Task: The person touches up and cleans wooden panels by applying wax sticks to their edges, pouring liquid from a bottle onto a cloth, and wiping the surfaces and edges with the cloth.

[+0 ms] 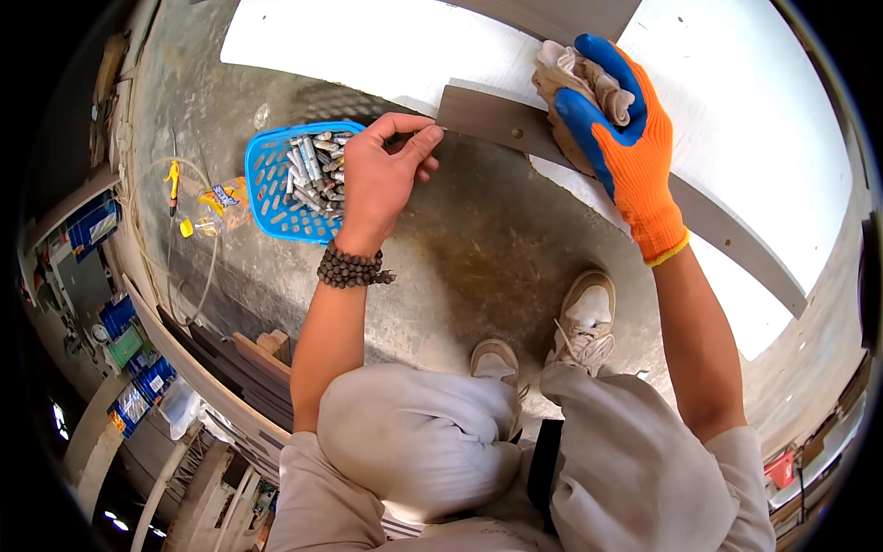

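Observation:
My left hand (391,170), bare with a beaded bracelet (348,267) at the wrist, is at the left end of a grey-brown curved board (497,123). Its thumb and index finger are pressed together at the board's corner; whether anything small is between them cannot be made out. My right hand (630,138), in an orange and blue glove, grips a crumpled beige cloth (581,78) against the same board, which has small round holes. Beneath lies a white panel (405,55). Just left of my left hand stands a blue basket (267,166) full of used tubes or sticks (311,158).
A yellow air gun (173,179) with a hose lies on the concrete floor at the left, near orange wrappers (210,201). Dark boards (221,354) and shelving line the lower left. My shoes (585,317) and bent knees are close below the board.

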Demonstrator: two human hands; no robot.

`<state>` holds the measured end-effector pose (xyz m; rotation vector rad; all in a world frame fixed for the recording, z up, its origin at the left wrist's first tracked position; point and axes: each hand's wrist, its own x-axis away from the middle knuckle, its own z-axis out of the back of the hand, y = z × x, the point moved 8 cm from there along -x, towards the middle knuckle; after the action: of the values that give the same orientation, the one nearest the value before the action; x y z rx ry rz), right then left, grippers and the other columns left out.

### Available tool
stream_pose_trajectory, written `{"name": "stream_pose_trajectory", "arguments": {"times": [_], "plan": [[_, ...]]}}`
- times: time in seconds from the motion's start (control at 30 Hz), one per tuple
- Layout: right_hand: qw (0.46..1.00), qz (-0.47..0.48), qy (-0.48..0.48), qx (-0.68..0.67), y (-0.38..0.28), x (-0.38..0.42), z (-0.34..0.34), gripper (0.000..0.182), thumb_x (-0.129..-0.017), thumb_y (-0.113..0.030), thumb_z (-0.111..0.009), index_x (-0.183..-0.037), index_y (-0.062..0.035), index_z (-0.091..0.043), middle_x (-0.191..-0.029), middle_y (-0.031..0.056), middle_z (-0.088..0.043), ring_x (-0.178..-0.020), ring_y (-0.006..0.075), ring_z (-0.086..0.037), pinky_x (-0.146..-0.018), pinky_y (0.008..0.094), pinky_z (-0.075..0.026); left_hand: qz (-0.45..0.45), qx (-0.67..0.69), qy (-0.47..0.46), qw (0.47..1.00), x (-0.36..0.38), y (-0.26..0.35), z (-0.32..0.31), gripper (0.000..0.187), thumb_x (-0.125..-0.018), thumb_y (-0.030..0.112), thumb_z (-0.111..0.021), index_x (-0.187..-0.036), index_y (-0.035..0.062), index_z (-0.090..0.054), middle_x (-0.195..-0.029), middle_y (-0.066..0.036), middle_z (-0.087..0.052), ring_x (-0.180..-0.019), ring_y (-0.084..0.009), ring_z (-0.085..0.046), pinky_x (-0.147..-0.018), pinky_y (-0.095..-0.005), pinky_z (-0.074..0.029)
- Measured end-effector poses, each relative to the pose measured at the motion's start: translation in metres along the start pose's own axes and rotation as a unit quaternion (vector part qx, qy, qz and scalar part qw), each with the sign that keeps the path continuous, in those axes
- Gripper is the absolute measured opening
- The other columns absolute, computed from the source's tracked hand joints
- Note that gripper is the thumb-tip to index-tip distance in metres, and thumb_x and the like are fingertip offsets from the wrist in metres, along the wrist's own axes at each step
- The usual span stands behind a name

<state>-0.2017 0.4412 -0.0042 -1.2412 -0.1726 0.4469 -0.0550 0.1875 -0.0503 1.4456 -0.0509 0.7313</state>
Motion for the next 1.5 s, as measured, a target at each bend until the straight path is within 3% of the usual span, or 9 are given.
{"name": "stream_pose_trajectory", "arguments": {"times": [0.5,0.6,0.73,0.93,1.07,1.17,1.4,1.47,1.5], "plan": [[0.999,0.011,-0.004,0.051,0.002,0.001,-0.005,0.066,-0.094,-0.038,-0.087,-0.150,-0.0098,-0.064,-0.143,0.0088,-0.072,-0.130,0.0254,-0.069,-0.118,0.0399,-0.049,0.088,-0.128,-0.106,0.982,-0.028,0.023,0.002,0.021,-0.095,0.016,-0.085,-0.102,-0.0025,-0.078,-0.081,-0.003,-0.073,-0.067,-0.0080,-0.066,-0.057,-0.0243,-0.049],[0.998,0.010,-0.007,0.054,-0.002,0.001,-0.005,0.064,-0.094,-0.035,-0.086,-0.148,-0.0092,-0.065,-0.143,0.0088,-0.072,-0.130,0.0247,-0.069,-0.118,0.0385,-0.049,-0.046,-0.303,-0.128,0.943,-0.035,0.047,-0.004,0.023,-0.089,0.018,-0.087,-0.095,-0.0027,-0.080,-0.083,-0.008,-0.077,-0.078,-0.0155,-0.070,-0.073,-0.0341,-0.057],[0.999,0.026,-0.017,0.038,-0.005,-0.001,-0.009,0.062,-0.095,-0.032,-0.086,-0.149,-0.0088,-0.065,-0.143,0.0085,-0.072,-0.129,0.0242,-0.069,-0.118,0.0377,-0.049,-0.111,-0.318,-0.135,0.932,-0.037,0.047,-0.007,0.019,-0.093,0.014,-0.085,-0.098,-0.0026,-0.077,-0.085,-0.005,-0.077,-0.074,-0.0115,-0.066,-0.068,-0.0312,-0.053],[0.999,0.016,-0.017,0.037,-0.011,-0.002,-0.013,0.059,-0.092,-0.023,-0.086,-0.146,-0.0070,-0.066,-0.136,0.0104,-0.075,-0.125,0.0237,-0.071,-0.114,0.0379,-0.051,-0.297,-0.375,-0.052,0.877,-0.009,0.057,-0.011,0.014,-0.094,0.012,-0.082,-0.098,0.0011,-0.074,-0.089,-0.014,-0.075,-0.078,-0.0321,-0.071,-0.070,-0.0371,-0.056],[0.998,0.045,-0.001,0.041,-0.005,-0.002,-0.011,0.059,-0.093,-0.022,-0.085,-0.146,-0.0059,-0.065,-0.139,0.0101,-0.074,-0.126,0.0241,-0.070,-0.116,0.0388,-0.050,-0.425,-0.336,0.056,0.839,0.020,0.043,-0.011,0.011,-0.099,0.011,-0.076,-0.101,0.0041,-0.068,-0.096,-0.011,-0.071,-0.073,-0.0346,-0.071,-0.061,-0.0407,-0.058],[0.996,0.058,-0.004,0.064,-0.006,0.002,-0.008,0.060,-0.093,-0.024,-0.085,-0.147,-0.0059,-0.065,-0.141,0.0098,-0.073,-0.128,0.0245,-0.070,-0.117,0.0387,-0.049,-0.416,-0.290,0.057,0.860,0.015,0.032,-0.009,0.011,-0.099,0.009,-0.078,-0.105,0.0019,-0.072,-0.098,-0.012,-0.074,-0.077,-0.0289,-0.071,-0.067,-0.0358,-0.057],[0.999,0.040,-0.002,0.037,-0.009,0.000,-0.008,0.060,-0.093,-0.024,-0.086,-0.147,-0.0064,-0.065,-0.140,0.0097,-0.073,-0.127,0.0237,-0.069,-0.116,0.0378,-0.049,-0.393,-0.256,0.041,0.882,0.014,0.035,-0.005,0.012,-0.102,0.011,-0.074,-0.106,0.0001,-0.070,-0.094,-0.014,-0.074,-0.072,-0.0306,-0.071,-0.063,-0.0335,-0.057],[0.999,0.034,-0.006,0.020,-0.010,-0.001,-0.007,0.059,-0.093,-0.024,-0.086,-0.146,-0.0069,-0.066,-0.139,0.0102,-0.073,-0.127,0.0233,-0.069,-0.115,0.0373,-0.050,-0.211,-0.181,0.000,0.961,-0.002,0.019,0.000,0.014,-0.103,0.013,-0.076,-0.107,-0.0003,-0.073,-0.082,-0.007,-0.072,-0.066,-0.0166,-0.064,-0.061,-0.0271,-0.050],[0.999,0.030,-0.002,0.019,-0.008,-0.001,-0.005,0.059,-0.093,-0.024,-0.086,-0.146,-0.0069,-0.066,-0.139,0.0102,-0.073,-0.127,0.0233,-0.069,-0.115,0.0373,-0.050,-0.211,-0.184,-0.005,0.960,-0.001,0.025,-0.001,0.014,-0.103,0.013,-0.076,-0.107,-0.0003,-0.073,-0.082,-0.007,-0.072,-0.066,-0.0166,-0.064,-0.061,-0.0271,-0.050]]}}
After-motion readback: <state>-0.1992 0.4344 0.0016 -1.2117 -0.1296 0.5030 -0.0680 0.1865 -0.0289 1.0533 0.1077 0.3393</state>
